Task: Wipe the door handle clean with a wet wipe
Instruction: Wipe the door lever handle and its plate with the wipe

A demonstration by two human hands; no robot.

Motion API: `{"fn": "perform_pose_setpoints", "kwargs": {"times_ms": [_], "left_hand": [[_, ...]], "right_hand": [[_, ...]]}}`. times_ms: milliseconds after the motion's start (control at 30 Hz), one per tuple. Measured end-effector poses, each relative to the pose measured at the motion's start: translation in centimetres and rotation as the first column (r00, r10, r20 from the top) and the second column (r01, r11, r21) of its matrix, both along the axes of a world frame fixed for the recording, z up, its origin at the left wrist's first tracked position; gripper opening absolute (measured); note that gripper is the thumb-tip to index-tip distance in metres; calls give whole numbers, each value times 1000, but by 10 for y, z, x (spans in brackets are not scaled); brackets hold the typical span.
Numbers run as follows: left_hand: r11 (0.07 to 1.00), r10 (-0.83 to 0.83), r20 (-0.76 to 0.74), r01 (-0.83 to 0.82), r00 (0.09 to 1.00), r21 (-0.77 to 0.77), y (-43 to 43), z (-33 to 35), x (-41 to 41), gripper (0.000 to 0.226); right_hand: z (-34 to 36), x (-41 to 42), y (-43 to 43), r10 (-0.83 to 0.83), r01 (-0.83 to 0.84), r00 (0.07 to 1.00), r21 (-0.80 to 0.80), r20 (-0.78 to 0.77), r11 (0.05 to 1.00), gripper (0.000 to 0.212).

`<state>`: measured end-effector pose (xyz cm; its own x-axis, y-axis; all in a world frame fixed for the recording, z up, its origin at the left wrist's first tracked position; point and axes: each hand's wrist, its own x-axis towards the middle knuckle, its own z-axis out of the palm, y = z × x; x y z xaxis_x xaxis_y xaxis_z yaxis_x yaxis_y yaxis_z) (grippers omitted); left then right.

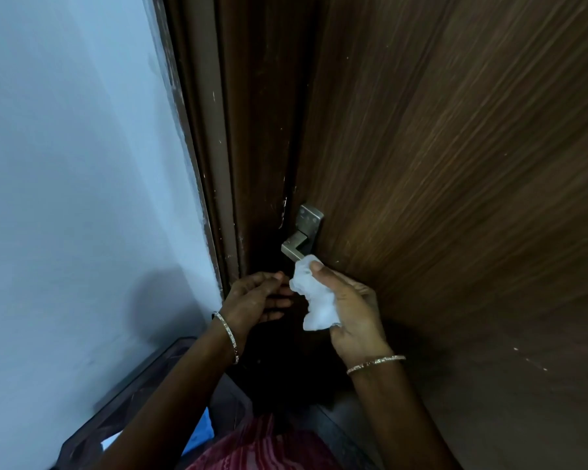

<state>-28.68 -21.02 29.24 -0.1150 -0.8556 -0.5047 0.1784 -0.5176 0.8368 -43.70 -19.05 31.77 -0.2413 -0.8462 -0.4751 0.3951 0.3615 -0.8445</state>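
Filling the right and far part of the view is a brown wood-grain door (pixel 455 147), standing against a darker door frame (pixel 224 147) scuffed with pale chips, while a pale blue wall (pixel 75 147) is taking up the left side. Low at the near left, a dark patterned ledge (pixel 123 395) is sitting against the wall, with a red striped garment (pixel 262 446) showing at the near edge. Nothing is lying between the hands and the metal door handle (pixel 294 247), whose lever is projecting from its plate on the door's left edge. Just below the lever, the right hand (pixel 353 310) is gripping a crumpled white wet wipe (pixel 314 300), thumb pressed on top, the wipe's upper tip touching the lever's end. Left of it, the left hand (pixel 255 296) is hovering with fingers loosely spread and holding nothing, close beside the wipe. Thin bangles (pixel 375 362) are circling both wrists.
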Motion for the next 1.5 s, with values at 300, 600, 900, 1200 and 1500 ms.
{"fn": "perform_pose_setpoints", "kwargs": {"times_ms": [300,600,900,1200,1500], "left_hand": [[999,-11,28,12,1000,-47,5,7,1,19],[982,-141,-200,111,970,-151,29,27,-11,26],[988,-119,-214,93,970,-126,16,24,-14,31],[781,450,37,-373,892,-500,-7,24,-3,3],[565,519,532,199,669,-801,-30,5,-34,28]], "right_hand": [[-31,3,46,-461,-121,450,-564,-765,817,28],[-4,8,42,-472,-109,528,-607,-706,787,12],[5,-3,44,-139,-300,683,-449,-717,842,18],[10,-31,34,-247,-131,620,-409,-745,903,27],[-2,-21,30,-73,-196,655,-263,-752,945,29]]}}
